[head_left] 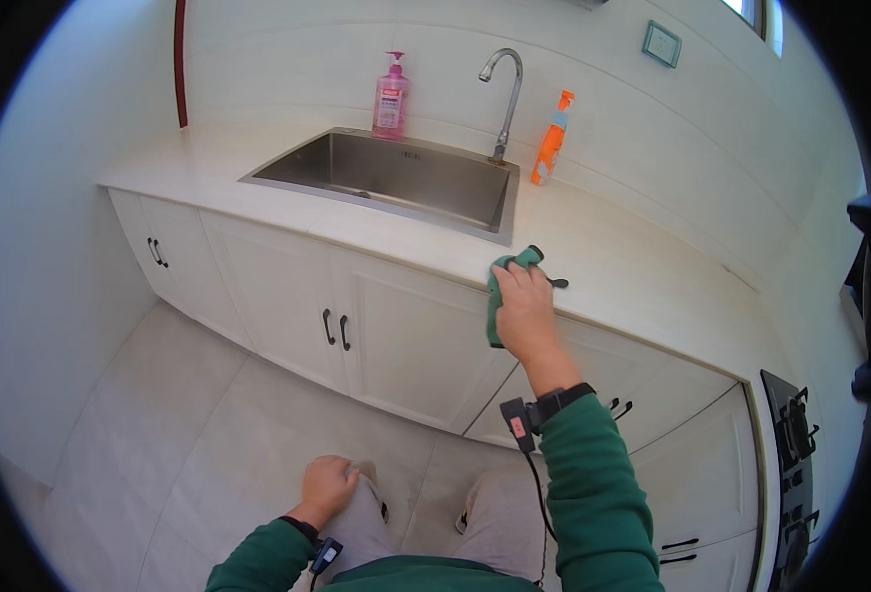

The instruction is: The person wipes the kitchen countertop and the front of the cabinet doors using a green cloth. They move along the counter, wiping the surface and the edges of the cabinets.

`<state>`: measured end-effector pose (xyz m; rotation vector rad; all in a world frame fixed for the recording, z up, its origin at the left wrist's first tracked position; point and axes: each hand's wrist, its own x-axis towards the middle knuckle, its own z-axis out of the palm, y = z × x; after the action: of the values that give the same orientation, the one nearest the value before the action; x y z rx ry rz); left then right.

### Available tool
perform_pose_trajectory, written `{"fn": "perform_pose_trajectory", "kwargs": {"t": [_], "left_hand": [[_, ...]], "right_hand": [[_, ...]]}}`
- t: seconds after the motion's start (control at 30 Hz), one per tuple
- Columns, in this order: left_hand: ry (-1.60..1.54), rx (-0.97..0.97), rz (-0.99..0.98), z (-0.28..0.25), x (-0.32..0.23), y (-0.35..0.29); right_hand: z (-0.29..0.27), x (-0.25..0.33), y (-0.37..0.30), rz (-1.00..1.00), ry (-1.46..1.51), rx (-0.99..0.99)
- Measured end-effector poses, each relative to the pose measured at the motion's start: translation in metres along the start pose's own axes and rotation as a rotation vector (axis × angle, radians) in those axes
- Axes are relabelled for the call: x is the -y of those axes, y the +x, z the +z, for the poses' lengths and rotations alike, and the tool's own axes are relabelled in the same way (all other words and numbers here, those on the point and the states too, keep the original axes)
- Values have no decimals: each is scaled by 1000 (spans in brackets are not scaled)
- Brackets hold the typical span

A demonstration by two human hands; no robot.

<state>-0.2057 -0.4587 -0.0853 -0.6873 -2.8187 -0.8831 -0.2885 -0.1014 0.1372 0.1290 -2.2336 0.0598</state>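
Observation:
A green cloth (497,306) with dark edging lies bunched over the counter's front edge, part of it hanging down the cabinet front. My right hand (526,311) is closed over this cloth, fingers pressing it against the counter. Just right of my fingers, a small dark rounded end (559,283) sticks out; the rest of that object is hidden. My left hand (329,485) hangs low by my left thigh, seemingly resting on the trouser leg with nothing visible in it. Its fingers show only in part and look loose.
A steel sink (406,187) is set in the white counter (633,266), with a curved faucet (514,94) behind it. A pink pump bottle (390,99) and an orange bottle (552,138) stand along the wall. At the right is a black gas stove (796,483). White cabinets (416,335) line the front.

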Motion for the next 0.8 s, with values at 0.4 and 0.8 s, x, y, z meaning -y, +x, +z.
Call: {"fn": "perform_pose_trajectory", "kwargs": {"t": [0.4, 0.8], "left_hand": [[108, -33, 35, 10, -16, -3], [136, 42, -57, 7, -23, -1]], "right_hand": [[-36, -34, -28, 53, -145, -91], [-137, -184, -135, 357, -499, -34]]}}
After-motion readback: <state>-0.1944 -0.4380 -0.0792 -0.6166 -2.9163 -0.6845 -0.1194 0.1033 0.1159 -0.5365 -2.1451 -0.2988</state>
